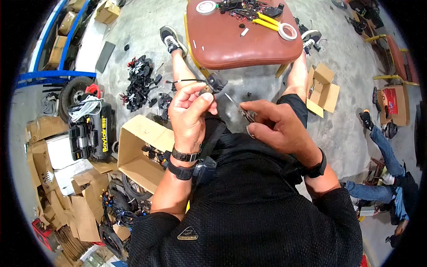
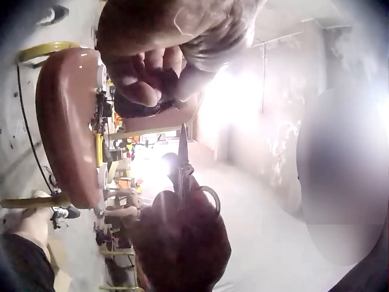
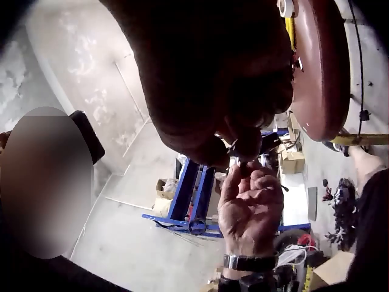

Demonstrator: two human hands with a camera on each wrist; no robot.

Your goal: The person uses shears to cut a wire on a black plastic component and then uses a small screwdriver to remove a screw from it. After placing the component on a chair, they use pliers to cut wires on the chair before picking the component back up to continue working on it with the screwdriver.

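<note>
Black connector-like part [image 1: 216, 83], with a thin cable [image 1: 192, 80] running out toward 9 o'clock, is held in the air beyond the person's lap. At its 7 o'clock, the left hand [image 1: 191, 106] pinches it between thumb and bent fingers. At 4 o'clock, the right hand [image 1: 278, 127] has thumb and fingers bent round the handles of metal scissors [image 1: 246, 115], whose blades aim toward 11 o'clock, near the part but apart from it. At 1 o'clock stands a brown padded stool [image 1: 235, 55] bearing a yellow-handled tool [image 1: 267, 24], tape rolls [image 1: 288, 38] and a dark heap of small pieces [image 1: 242, 7]. On the concrete floor [image 1: 138, 26], a pile of black parts [image 1: 140, 75] lies at 9 o'clock; an open cardboard box [image 1: 133, 167] with dark items inside sits between 7 and 8, and a smaller carton [image 1: 331, 95] at 3. Farther out come a black tank [image 1: 105, 129] lettered "Boyiair" at 8 and another person [image 1: 402, 191] in jeans at 4.
</note>
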